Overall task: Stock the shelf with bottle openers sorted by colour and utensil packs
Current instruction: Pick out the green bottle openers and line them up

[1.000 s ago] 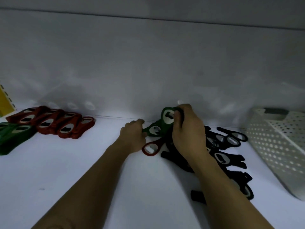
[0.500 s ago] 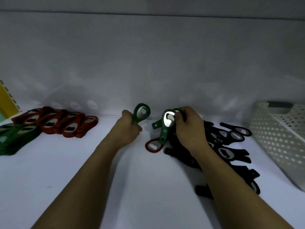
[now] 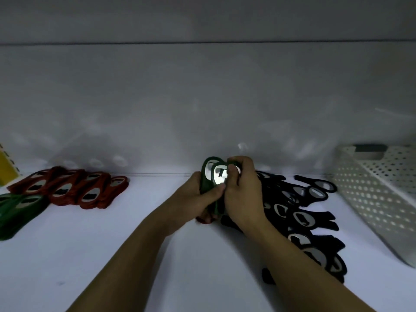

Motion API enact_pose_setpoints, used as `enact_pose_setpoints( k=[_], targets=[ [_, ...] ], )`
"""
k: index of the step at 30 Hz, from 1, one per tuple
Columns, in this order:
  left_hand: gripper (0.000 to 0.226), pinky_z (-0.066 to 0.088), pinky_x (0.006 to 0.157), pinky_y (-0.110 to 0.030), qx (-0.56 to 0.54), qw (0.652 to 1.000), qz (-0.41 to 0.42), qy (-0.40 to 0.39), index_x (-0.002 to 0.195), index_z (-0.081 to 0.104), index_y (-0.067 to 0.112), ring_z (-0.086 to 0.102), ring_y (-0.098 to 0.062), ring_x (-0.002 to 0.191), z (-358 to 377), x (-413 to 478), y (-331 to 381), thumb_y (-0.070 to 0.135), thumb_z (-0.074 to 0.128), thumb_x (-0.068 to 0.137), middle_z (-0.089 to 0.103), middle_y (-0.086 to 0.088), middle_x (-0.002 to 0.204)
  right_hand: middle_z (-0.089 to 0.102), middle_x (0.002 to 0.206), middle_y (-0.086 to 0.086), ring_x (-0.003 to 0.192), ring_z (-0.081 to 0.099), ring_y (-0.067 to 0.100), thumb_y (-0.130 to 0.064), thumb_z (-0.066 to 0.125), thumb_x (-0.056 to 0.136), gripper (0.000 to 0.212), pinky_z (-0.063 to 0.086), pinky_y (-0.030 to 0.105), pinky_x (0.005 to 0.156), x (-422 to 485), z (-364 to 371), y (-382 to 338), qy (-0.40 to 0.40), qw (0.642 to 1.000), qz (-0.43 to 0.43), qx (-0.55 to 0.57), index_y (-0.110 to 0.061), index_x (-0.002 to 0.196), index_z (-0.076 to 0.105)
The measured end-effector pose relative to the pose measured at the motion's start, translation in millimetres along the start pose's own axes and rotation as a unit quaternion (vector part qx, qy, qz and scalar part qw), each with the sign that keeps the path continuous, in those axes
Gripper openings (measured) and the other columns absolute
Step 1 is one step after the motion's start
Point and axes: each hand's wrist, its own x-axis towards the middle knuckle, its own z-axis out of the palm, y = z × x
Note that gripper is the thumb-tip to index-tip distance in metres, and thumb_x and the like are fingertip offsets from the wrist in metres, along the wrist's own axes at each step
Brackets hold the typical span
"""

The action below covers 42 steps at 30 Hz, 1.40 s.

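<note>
1. Head view: above the shelf [image 3: 112, 244], the left hand [image 3: 195, 195] and right hand [image 3: 244, 194] both gripped the green bottle openers [image 3: 210, 174], held upright beside the black pile [image 3: 304, 218].
2. Squaring them flush, then carrying them to the green pile [image 3: 15, 207] beside the red row [image 3: 72, 188], seemed wisest.
3. No writing was legible.

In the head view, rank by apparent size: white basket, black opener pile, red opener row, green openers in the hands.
1. black opener pile and white basket: about alike; the frame edge cuts the basket, so unranked.
2. red opener row.
3. held green openers, in left hand and right hand.
</note>
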Motion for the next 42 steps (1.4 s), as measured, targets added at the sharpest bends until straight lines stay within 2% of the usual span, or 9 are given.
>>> enact_pose_setpoints(
  k=[3, 6, 12, 17, 21, 30, 33, 38, 42],
  targets=[
    [0.023, 0.046, 0.053, -0.032, -0.053, 0.997, 0.02, -0.055, 0.116, 0.049, 0.018, 0.062, -0.022, 0.065, 5, -4, 5, 0.032, 0.051, 0.098, 0.066, -0.009, 0.08, 0.062, 0.099, -0.004, 0.089, 0.059, 0.005, -0.012, 0.041, 0.101, 0.016, 0.049, 0.017, 0.079, -2, 1, -5, -0.009, 0.998, 0.023, 0.05, -0.02, 0.108, 0.053],
    [0.029, 0.055, 0.071, -0.039, -0.123, 0.991, 0.011, -0.044, 0.129, 0.046, 0.024, 0.068, -0.026, 0.085, 10, -6, 7, 0.024, 0.047, 0.101, 0.07, -0.008, 0.102, 0.063, 0.111, 0.003, 0.101, 0.062, 0.014, -0.012, 0.04, 0.102, 0.021, 0.052, 0.033, 0.093, -1, -1, -7, -0.045, 0.992, 0.064, 0.103, -0.023, 0.111, 0.055],
    [0.027, 0.048, 0.091, -0.046, -0.193, 0.981, 0.007, -0.017, 0.119, 0.059, 0.021, 0.065, -0.027, 0.104, 7, -3, 8, 0.026, 0.051, 0.094, 0.069, -0.013, 0.114, 0.045, 0.144, -0.013, 0.127, 0.047, 0.001, -0.029, 0.054, 0.098, 0.064, 0.04, 0.019, 0.104, 4, -22, -8, -0.262, 0.951, 0.094, 0.136, -0.042, 0.151, 0.021],
    [0.02, 0.053, 0.061, -0.02, -0.194, 0.98, -0.023, -0.037, 0.116, 0.059, 0.011, 0.069, -0.007, 0.069, -3, -1, 6, 0.017, 0.047, 0.101, 0.073, 0.003, 0.078, 0.013, 0.159, -0.012, 0.141, 0.026, 0.002, -0.021, 0.088, 0.068, 0.134, 0.036, 0.015, 0.107, 0, -20, -1, -0.364, 0.93, 0.04, -0.024, -0.041, 0.15, -0.016],
    [0.026, 0.054, 0.092, -0.033, -0.127, 0.992, -0.005, -0.027, 0.12, 0.057, 0.02, 0.068, -0.018, 0.102, -2, -1, 4, 0.007, 0.051, 0.098, 0.072, -0.005, 0.109, 0.009, 0.155, -0.015, 0.13, 0.022, -0.007, -0.022, 0.086, 0.07, 0.127, 0.024, -0.01, 0.085, 1, -16, 0, -0.302, 0.942, -0.044, -0.144, -0.03, 0.153, -0.009],
    [0.026, 0.049, 0.101, -0.036, -0.089, 0.995, -0.004, -0.042, 0.119, 0.058, 0.023, 0.064, -0.018, 0.112, -6, -3, 3, 0.009, 0.048, 0.1, 0.07, -0.004, 0.118, 0.01, 0.155, -0.014, 0.139, 0.023, 0.004, -0.031, 0.087, 0.068, 0.129, 0.031, 0.018, 0.109, -1, -16, 0, -0.292, 0.934, -0.098, -0.181, -0.031, 0.153, -0.009],
    [0.027, 0.046, 0.105, -0.037, -0.066, 0.997, -0.007, -0.046, 0.118, 0.056, 0.028, 0.063, -0.015, 0.115, -7, -4, 3, 0.01, 0.049, 0.1, 0.068, -0.001, 0.121, 0.015, 0.155, -0.01, 0.139, 0.026, 0.007, -0.022, 0.084, 0.07, 0.122, 0.029, 0.011, 0.102, -2, -15, 0, -0.272, 0.935, -0.107, -0.203, -0.026, 0.155, -0.003],
    [0.027, 0.052, 0.094, -0.034, -0.084, 0.995, -0.002, -0.055, 0.113, 0.062, 0.019, 0.067, -0.023, 0.102, -7, -5, 5, 0.002, 0.048, 0.099, 0.071, -0.009, 0.111, -0.009, 0.159, -0.018, 0.141, 0.004, -0.007, -0.014, 0.081, 0.075, 0.123, 0.019, -0.011, 0.089, -1, -17, -2, -0.321, 0.926, -0.096, -0.173, -0.041, 0.148, -0.013],
    [0.014, 0.046, 0.056, -0.019, -0.134, 0.988, -0.013, -0.082, 0.111, 0.058, 0.012, 0.057, -0.006, 0.06, -16, -7, 11, 0.012, 0.053, 0.098, 0.064, 0.004, 0.073, 0.036, 0.149, -0.018, 0.136, 0.036, -0.003, -0.009, 0.081, 0.075, 0.106, 0.038, 0.018, 0.107, 6, -27, -9, -0.326, 0.945, -0.019, -0.023, -0.037, 0.153, 0.014]
  ],
)
